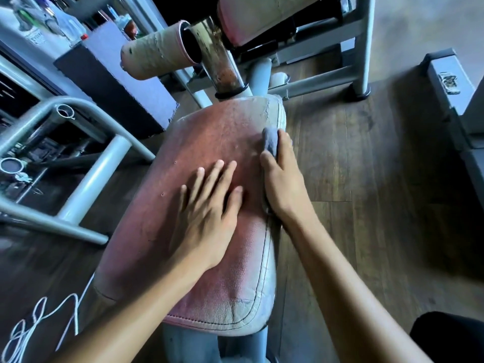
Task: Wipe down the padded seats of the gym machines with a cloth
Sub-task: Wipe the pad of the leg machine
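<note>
Two hands, one seat.

1. Padded seat (pixel 204 132): faded red and cracked at the edges. Its long axis runs from my body toward the machine's post.
2. Grey-blue cloth (pixel 271 138): bunched on the seat's right edge near the far end, gripped between the thumb and fingers of my right hand (pixel 284 179).
3. Left hand (pixel 209 213): fingers straight and spread, flat on the seat's middle, holding nothing.

Bearing: most of the seat lies left of the cloth and back toward me. I judge the next stroke belongs to the right hand, along that long axis.
</note>
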`<state>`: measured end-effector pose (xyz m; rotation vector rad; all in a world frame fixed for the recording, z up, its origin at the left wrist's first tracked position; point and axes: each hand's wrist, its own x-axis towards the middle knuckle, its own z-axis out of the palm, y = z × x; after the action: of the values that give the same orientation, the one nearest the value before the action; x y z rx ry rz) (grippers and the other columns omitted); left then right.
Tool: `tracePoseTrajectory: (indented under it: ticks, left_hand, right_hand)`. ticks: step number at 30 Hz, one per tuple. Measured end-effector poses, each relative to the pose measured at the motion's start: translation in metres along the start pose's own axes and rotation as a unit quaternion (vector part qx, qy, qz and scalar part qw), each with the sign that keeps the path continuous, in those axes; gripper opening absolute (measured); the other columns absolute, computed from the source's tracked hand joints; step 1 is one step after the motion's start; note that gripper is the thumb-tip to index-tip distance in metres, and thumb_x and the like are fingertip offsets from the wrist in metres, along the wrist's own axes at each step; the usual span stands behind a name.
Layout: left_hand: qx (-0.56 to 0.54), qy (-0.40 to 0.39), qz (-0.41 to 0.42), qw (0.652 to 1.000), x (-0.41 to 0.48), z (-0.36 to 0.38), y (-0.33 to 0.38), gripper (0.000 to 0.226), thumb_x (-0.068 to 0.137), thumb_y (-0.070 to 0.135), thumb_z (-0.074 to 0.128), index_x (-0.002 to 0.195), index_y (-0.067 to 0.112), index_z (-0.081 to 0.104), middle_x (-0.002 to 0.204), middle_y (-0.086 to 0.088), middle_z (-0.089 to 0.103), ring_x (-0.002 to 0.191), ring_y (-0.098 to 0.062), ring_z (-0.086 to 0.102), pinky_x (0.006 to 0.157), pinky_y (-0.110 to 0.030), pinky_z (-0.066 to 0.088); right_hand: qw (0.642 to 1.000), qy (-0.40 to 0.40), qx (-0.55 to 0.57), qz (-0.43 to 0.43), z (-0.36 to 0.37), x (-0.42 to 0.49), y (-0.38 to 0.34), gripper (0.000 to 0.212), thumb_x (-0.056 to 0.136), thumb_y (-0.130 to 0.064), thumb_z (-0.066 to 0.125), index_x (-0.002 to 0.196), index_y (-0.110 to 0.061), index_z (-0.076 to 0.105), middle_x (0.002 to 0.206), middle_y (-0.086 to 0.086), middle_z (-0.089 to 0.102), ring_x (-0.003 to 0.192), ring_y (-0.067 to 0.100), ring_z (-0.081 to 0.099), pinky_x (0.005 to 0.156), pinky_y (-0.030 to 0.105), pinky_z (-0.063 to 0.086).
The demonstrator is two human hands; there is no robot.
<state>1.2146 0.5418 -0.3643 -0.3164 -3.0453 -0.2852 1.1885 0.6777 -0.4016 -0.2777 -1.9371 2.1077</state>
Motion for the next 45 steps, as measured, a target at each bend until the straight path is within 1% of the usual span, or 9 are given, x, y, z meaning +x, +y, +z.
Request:
tracePoseTrajectory:
  ticks: [7, 12, 17, 22, 25, 29, 34, 39, 45]
  left_hand:
    - [0.0, -0.006, 0.0, 1.0, 0.0, 0.0, 0.0, 0.075, 0.078, 0.07, 0.0, 0.15, 0.051, 0.013, 0.161, 0.026, 0.006, 0.151, -0.006, -0.001, 0.122, -0.04, -0.002]
    - [0.004, -0.009, 0.001, 1.0, 0.001, -0.001, -0.001, 0.074, 0.079, 0.069, 0.0, 0.15, 0.051, 0.012, 0.161, 0.027, 0.005, 0.151, -0.006, -0.002, 0.123, -0.041, -0.001]
    - [0.017, -0.023, -0.006, 1.0, 0.0, -0.004, 0.003, 0.06, 0.092, 0.061, 0.011, 0.15, 0.05, 0.011, 0.161, 0.025, 0.004, 0.151, -0.006, -0.002, 0.123, -0.04, -0.001]
    - [0.02, -0.033, -0.015, 0.999, 0.0, -0.005, 0.004, 0.051, 0.102, 0.05, 0.024, 0.151, 0.048, 0.012, 0.162, 0.023, 0.005, 0.151, -0.008, -0.001, 0.123, -0.04, -0.002]
    - [0.024, -0.036, -0.015, 0.999, 0.002, -0.004, 0.003, 0.051, 0.102, 0.05, 0.022, 0.152, 0.047, 0.011, 0.162, 0.021, 0.004, 0.151, -0.01, -0.002, 0.123, -0.042, -0.001]
    - [0.014, -0.043, -0.017, 0.999, 0.001, -0.005, 0.003, 0.051, 0.102, 0.05, 0.021, 0.152, 0.046, 0.01, 0.163, 0.02, 0.003, 0.152, -0.01, -0.003, 0.123, -0.043, -0.002]
    - [0.02, -0.042, -0.021, 0.999, 0.003, -0.004, 0.003, 0.051, 0.102, 0.05, 0.022, 0.152, 0.047, 0.01, 0.162, 0.021, 0.003, 0.151, -0.01, -0.003, 0.123, -0.043, -0.002]
    - [0.024, -0.033, -0.013, 0.999, 0.001, -0.003, 0.001, 0.053, 0.102, 0.051, 0.021, 0.153, 0.046, 0.01, 0.163, 0.02, 0.003, 0.152, -0.01, -0.003, 0.123, -0.043, -0.002]
    - [0.02, -0.041, -0.018, 0.999, 0.003, -0.005, 0.004, 0.052, 0.102, 0.05, 0.021, 0.153, 0.046, 0.009, 0.162, 0.022, 0.002, 0.151, -0.009, -0.004, 0.123, -0.043, -0.002]
  right_hand:
    - [1.0, -0.014, -0.015, 0.014, -0.001, 0.112, -0.006, 0.035, 0.097, -0.011, 0.038, 0.129, -0.015, 0.051, 0.118, 0.005, 0.058, 0.105, 0.018, 0.054, 0.069, 0.016, 0.035]
    - [0.999, -0.008, 0.017, -0.05, 0.002, 0.063, 0.007, 0.04, 0.097, -0.013, 0.04, 0.136, -0.022, 0.044, 0.138, -0.003, 0.051, 0.124, 0.009, 0.045, 0.094, 0.017, 0.032]
    - [1.0, -0.007, 0.019, 0.008, 0.001, 0.104, -0.006, 0.031, 0.092, -0.016, 0.04, 0.119, -0.024, 0.052, 0.119, 0.004, 0.06, 0.109, 0.017, 0.055, 0.086, 0.026, 0.038]
    - [1.0, 0.002, 0.015, -0.004, -0.002, 0.01, -0.006, 0.037, 0.099, -0.007, 0.039, 0.135, -0.009, 0.044, 0.14, 0.012, 0.048, 0.122, 0.016, 0.045, 0.093, 0.014, 0.029]
    - [0.998, -0.005, 0.065, 0.021, -0.004, -0.094, -0.01, 0.051, 0.106, -0.016, 0.038, 0.154, -0.018, 0.022, 0.157, -0.017, 0.021, 0.141, -0.011, 0.017, 0.115, 0.008, 0.008]
    - [0.994, 0.0, 0.109, 0.017, 0.006, -0.198, -0.018, 0.051, 0.103, -0.035, 0.038, 0.148, -0.044, 0.016, 0.152, -0.044, 0.009, 0.14, -0.02, 0.004, 0.116, 0.01, 0.006]
    - [0.999, 0.008, 0.032, 0.039, 0.002, -0.116, -0.014, 0.053, 0.106, -0.022, 0.034, 0.155, -0.028, 0.014, 0.16, -0.021, 0.011, 0.144, -0.012, 0.007, 0.122, 0.022, 0.006]
    - [0.998, -0.006, 0.055, 0.024, 0.007, -0.17, -0.023, 0.053, 0.106, -0.027, 0.035, 0.151, -0.039, 0.009, 0.155, -0.034, 0.005, 0.14, -0.02, 0.002, 0.119, 0.014, 0.004]
    - [0.999, 0.001, 0.018, 0.045, 0.003, -0.122, -0.023, 0.053, 0.106, -0.023, 0.034, 0.155, -0.029, 0.012, 0.158, -0.026, 0.006, 0.144, -0.013, 0.005, 0.12, 0.017, 0.003]
